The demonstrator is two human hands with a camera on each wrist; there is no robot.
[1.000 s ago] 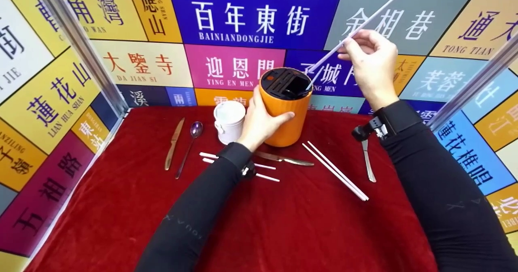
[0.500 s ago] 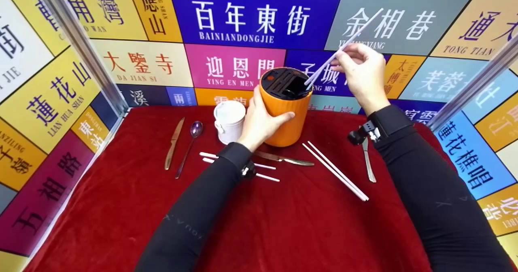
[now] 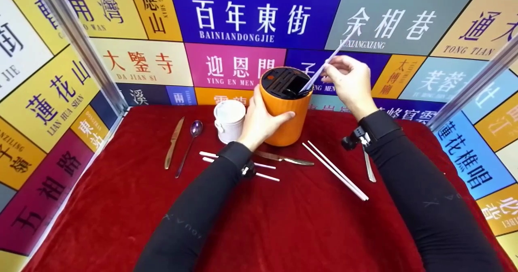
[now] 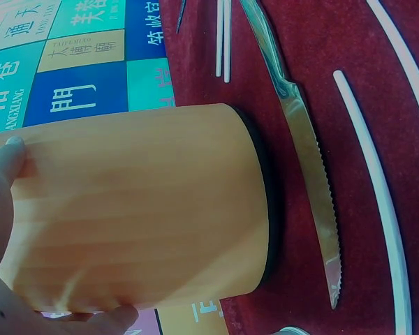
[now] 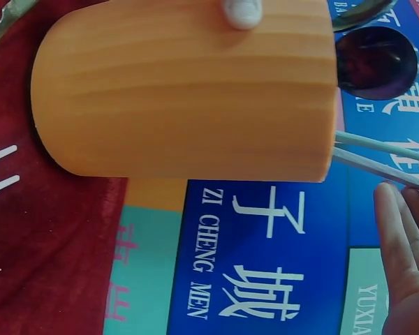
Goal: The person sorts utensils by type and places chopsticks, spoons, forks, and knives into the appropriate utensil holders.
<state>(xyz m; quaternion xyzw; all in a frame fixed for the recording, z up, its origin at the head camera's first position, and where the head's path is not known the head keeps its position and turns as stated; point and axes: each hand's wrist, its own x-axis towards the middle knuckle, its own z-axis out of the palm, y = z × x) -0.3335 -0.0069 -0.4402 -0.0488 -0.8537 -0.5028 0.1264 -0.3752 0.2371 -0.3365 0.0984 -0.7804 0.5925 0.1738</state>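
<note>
Two slim white chopsticks (image 3: 336,169) lie near right on the red cloth-covered table (image 3: 291,231). Beyond, the left hand (image 3: 261,122) grips an upright orange ribbed cylindrical holder (image 3: 293,120), right of a white cylindrical canister (image 3: 230,124). Farther right, the right hand (image 3: 351,79) pinches pale slender chopsticks (image 5: 377,145), lower ends inside the holder's black slotted top (image 3: 279,81).

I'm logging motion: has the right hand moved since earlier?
Yes: the right hand came down and leftward in the head view, nearer the unmoved orange holder.

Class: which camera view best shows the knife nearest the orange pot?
Left wrist view, where the knife lies close, toothed edge clear, handle cropped. Head: smaller, tip covered. Right wrist: only a corner piece, probably the handle.
</note>
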